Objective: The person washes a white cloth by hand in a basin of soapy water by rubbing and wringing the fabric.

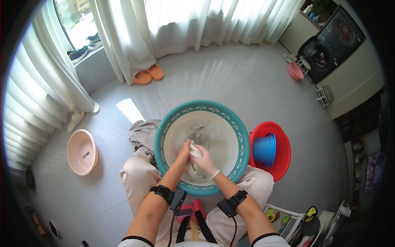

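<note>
A large teal-rimmed basin (242,144) with a cream inside stands between my knees, holding cloudy, sudsy water. Over its middle, my left hand (186,151) and my right hand (203,159) are closed together on a wet white cloth (195,150). The right hand wears a thin translucent glove. Part of the cloth hangs down into the water below my hands, and a pale bit of fabric (198,131) shows at the surface beyond them. What kind of garment it is cannot be made out. My fingertips are partly hidden by the cloth and each other.
Striped fabric (144,133) lies against the basin's left side. A red basin (284,152) with a blue bucket (264,149) in it stands at the right. Farther left is a pale pink basin (94,156). A white cart (288,214) stands at the lower right.
</note>
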Tool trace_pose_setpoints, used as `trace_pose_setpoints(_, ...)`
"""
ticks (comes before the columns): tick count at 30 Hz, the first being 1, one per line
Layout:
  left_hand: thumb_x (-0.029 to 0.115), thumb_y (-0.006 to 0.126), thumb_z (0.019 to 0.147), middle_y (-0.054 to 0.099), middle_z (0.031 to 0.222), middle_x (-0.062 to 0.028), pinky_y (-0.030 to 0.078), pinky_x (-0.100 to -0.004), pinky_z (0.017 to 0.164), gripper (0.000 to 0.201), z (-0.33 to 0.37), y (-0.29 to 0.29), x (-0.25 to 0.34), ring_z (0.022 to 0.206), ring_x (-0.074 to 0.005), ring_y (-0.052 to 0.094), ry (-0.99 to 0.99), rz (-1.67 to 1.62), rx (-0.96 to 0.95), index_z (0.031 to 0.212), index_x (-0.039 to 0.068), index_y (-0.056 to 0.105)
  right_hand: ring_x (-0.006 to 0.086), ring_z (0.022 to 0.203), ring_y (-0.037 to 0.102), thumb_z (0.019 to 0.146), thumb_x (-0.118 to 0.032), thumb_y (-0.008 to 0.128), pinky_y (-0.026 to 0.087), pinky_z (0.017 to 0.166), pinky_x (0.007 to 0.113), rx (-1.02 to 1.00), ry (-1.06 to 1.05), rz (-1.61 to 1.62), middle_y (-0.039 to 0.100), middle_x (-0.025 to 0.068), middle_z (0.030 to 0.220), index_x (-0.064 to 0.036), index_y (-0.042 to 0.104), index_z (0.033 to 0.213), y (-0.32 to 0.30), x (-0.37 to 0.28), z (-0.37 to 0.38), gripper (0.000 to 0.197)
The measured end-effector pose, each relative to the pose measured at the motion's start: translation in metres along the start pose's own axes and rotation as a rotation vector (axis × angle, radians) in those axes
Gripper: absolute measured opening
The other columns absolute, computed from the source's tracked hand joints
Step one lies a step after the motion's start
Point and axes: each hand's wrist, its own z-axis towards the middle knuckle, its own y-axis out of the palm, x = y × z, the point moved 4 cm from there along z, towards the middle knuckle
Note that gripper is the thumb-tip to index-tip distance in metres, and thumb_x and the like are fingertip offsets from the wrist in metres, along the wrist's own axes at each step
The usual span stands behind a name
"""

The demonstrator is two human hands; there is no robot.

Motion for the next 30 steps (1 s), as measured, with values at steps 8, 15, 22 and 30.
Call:
trace_pose_setpoints(8, 0.058, 0.046, 0.089, 0.066, 0.092, -0.0103, 0.05, -0.0363, 0.081, 0.049, -0.008, 0.009, -0.017, 0.086, -0.0255, 0.063, -0.051, -0.343, -0.258, 0.092, 0.012, 0.062, 0.0329, 0.078, 0.061, 0.08, -0.026, 0.068, 0.05, 0.068, 0.038, 0.288, -0.587, -0.74, 0.06, 0.0152, 0.09, -0.0062, 0.062, 0.104, 0.016, -0.057, -0.037, 0.031)
trace_pose_setpoints(15, 0.045, 0.051, 0.089, 0.067, 0.098, -0.0163, 0.048, -0.0386, 0.078, 0.049, -0.018, 0.013, -0.004, 0.089, -0.031, 0.064, 0.181, 0.392, 0.076, 0.108, 0.001, 0.063, 0.0329, 0.074, 0.059, 0.086, -0.031, 0.054, 0.049, 0.064, 0.044, 0.307, -0.463, -1.026, 0.057, 0.0129, 0.086, -0.0119, 0.063, 0.093, -0.037, -0.034, 0.0, 0.022)
trace_pose_setpoints(22, 0.052, 0.054, 0.084, 0.047, 0.132, -0.0254, 0.042, -0.0416, 0.094, 0.068, -0.033, 0.005, 0.017, 0.119, -0.0371, 0.05, 0.524, 1.144, 0.269, 0.13, 0.002, 0.048, 0.0338, 0.118, 0.049, 0.082, -0.04, 0.06, 0.042, 0.096, 0.043, 0.392, 0.149, -1.371, 0.04, 0.0213, 0.136, -0.0084, 0.049, 0.13, -0.063, -0.017, -0.002, 0.059)
trace_pose_setpoints(30, 0.049, 0.049, 0.09, 0.053, 0.117, -0.0176, 0.043, -0.0416, 0.091, 0.058, 0.007, -0.004, 0.0, 0.106, -0.0277, 0.055, 0.157, 0.163, 0.165, 0.128, 0.004, 0.047, 0.0311, 0.11, 0.056, 0.075, -0.021, 0.07, 0.044, 0.093, 0.035, 0.026, -0.016, -0.289, 0.057, 0.0197, 0.118, -0.0045, 0.049, 0.129, -0.008, 0.029, -0.003, 0.061)
